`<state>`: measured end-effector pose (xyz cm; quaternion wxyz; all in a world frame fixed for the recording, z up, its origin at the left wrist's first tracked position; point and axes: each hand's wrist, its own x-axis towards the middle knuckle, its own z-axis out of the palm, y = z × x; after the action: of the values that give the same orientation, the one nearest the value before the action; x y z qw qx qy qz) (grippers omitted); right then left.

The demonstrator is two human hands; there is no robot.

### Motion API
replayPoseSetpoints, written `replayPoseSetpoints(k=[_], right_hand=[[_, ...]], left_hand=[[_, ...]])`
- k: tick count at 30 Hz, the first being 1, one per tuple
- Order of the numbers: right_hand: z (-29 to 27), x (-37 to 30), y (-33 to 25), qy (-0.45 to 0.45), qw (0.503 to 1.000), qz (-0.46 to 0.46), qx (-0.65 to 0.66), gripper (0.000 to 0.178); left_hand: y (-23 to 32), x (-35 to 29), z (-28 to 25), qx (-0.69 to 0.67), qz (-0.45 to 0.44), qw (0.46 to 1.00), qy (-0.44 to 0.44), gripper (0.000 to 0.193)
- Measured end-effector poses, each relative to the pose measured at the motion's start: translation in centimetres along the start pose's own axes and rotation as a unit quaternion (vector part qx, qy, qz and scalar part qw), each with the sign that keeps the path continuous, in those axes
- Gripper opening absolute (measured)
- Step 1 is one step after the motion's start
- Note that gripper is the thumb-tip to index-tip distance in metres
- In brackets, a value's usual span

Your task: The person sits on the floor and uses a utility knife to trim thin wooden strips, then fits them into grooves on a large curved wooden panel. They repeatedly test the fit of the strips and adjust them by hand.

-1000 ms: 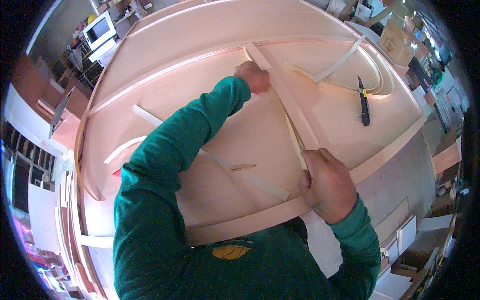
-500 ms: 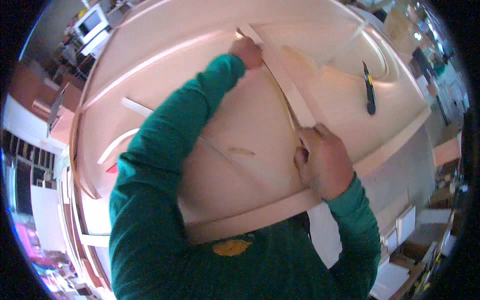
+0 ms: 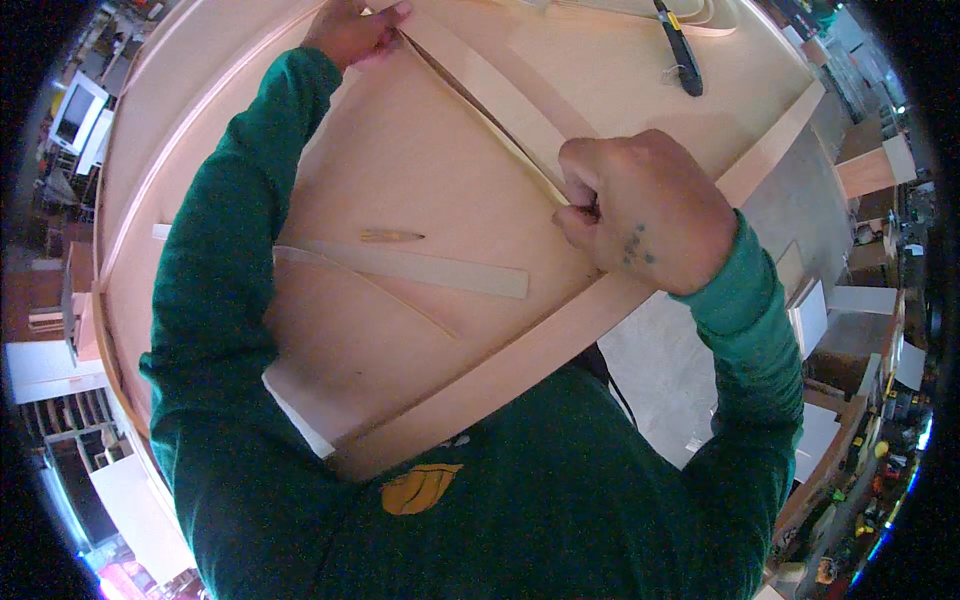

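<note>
A long, thin pale strip (image 3: pixel 500 134) stretches between my two hands, slanting from the far left toward the near right. Beside it lies a wider flat strip (image 3: pixel 505 88), a dark gap showing between the two. At the far end my left hand (image 3: pixel 355 32) grips the thin strip, with one finger pointing outward. My right hand (image 3: pixel 640 205) is closed in a pinch on the near end, just above the panel's raised front edge; its fingertips are partly hidden. Nearer me lie a short pointed wooden piece like a pencil stub (image 3: pixel 392 236) and a loose flat strip (image 3: pixel 440 268).
The large pale wooden panel (image 3: pixel 400 170) has a raised front edge (image 3: pixel 500 380) close to my body. A black and yellow utility knife (image 3: pixel 682 55) lies at the far right, near curled strips (image 3: pixel 700 14). Boards and boxes (image 3: pixel 875 170) stand beyond the right side.
The view has shifted, and the knife and panel sit differently in it. My right hand has closed more tightly on the thin strip. The loose flat strip now shows beyond my left sleeve.
</note>
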<state>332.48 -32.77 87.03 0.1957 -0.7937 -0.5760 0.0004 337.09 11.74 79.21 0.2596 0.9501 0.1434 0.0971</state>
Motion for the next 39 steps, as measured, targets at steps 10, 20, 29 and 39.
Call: replayPoseSetpoints(k=[10,20,29,39], right_hand=[[-0.3,-0.8,-0.6,-0.050,0.997,0.058,0.017,0.026],[0.0,-1.1,-0.8,-0.030,0.996,0.083,0.013,0.023],[0.8,-1.0,1.8,0.026,0.998,0.014,0.064,0.028],[0.1,-1.6,1.5,-0.083,0.993,0.055,0.062,0.025]], left_hand=[[2.6,-4.3,-3.2,-0.098,0.053,0.986,-0.122,0.065],[2.9,-2.8,-3.5,0.006,0.115,0.989,-0.093,0.057],[3.3,-1.8,-4.2,0.063,0.029,0.985,-0.156,0.077],[2.1,-2.3,-2.9,0.074,0.112,0.984,-0.118,0.065]])
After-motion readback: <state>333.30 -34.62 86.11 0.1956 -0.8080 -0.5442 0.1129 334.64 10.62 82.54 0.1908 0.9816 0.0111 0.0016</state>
